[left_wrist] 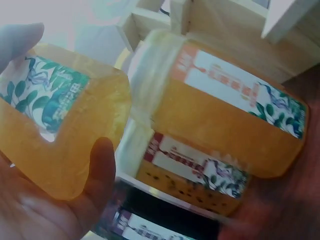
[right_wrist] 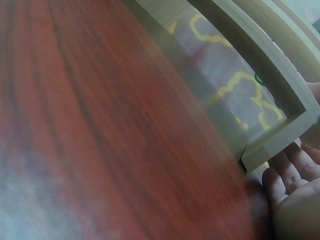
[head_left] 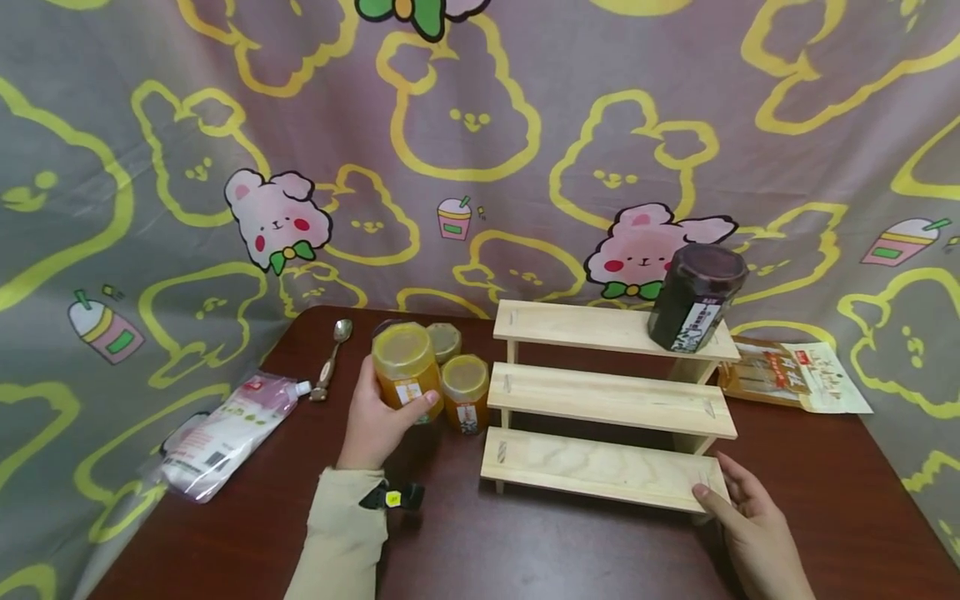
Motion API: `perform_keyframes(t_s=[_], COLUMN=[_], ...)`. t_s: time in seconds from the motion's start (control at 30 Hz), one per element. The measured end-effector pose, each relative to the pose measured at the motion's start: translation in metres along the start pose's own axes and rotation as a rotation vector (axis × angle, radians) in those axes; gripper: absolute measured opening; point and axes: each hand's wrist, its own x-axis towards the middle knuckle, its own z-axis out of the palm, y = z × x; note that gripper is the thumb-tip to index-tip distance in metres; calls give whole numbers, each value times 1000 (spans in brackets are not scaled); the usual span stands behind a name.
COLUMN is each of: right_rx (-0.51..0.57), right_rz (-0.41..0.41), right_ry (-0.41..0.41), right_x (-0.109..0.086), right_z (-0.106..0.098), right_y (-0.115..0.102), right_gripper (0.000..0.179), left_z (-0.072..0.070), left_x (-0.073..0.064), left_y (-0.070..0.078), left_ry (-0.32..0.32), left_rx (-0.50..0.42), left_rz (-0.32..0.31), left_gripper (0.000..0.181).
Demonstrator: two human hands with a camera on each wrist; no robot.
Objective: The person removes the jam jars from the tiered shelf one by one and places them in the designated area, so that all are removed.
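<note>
My left hand (head_left: pixel 378 425) grips a glass jar of orange-yellow preserve (head_left: pixel 408 371), thumb across its front, lifted beside the other jars. Just right of it stands a similar orange jar (head_left: pixel 467 400). Behind are a jar with a pale lid (head_left: pixel 444 340), showing dark seeds in the left wrist view, and a mostly hidden dark jar (left_wrist: pixel 165 212). My right hand (head_left: pixel 757 525) holds the right end of the lowest step of a three-tier wooden shelf (head_left: pixel 600 471), thumb on top and fingers around the end. On the top tier, at the right, sits a dark purple jar (head_left: pixel 697 300).
At the left lie a spouted pouch (head_left: pixel 232 433) and a metal spoon (head_left: pixel 330 362) with a decorated handle. A flat brown-and-cream snack packet (head_left: pixel 795 375) lies behind the shelf's right side. A patterned curtain (head_left: pixel 480 192) hangs behind the dark red-brown table (head_left: pixel 525 550).
</note>
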Motion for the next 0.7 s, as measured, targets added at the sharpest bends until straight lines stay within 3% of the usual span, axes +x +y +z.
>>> perform_keyframes(t_s=[0.4, 0.7], right_rx=[-14, -75], right_rz=[-2, 61], right_ry=[4, 33], right_x=[-1, -1], right_z=[2, 1], right_y=[0, -3], right_gripper=[75, 81], left_z=[8, 24], left_x=[12, 28], left_y=[30, 44], left_ry=[-52, -109], left_rx=[-13, -55], left_rz=[46, 86], left_gripper=[82, 79])
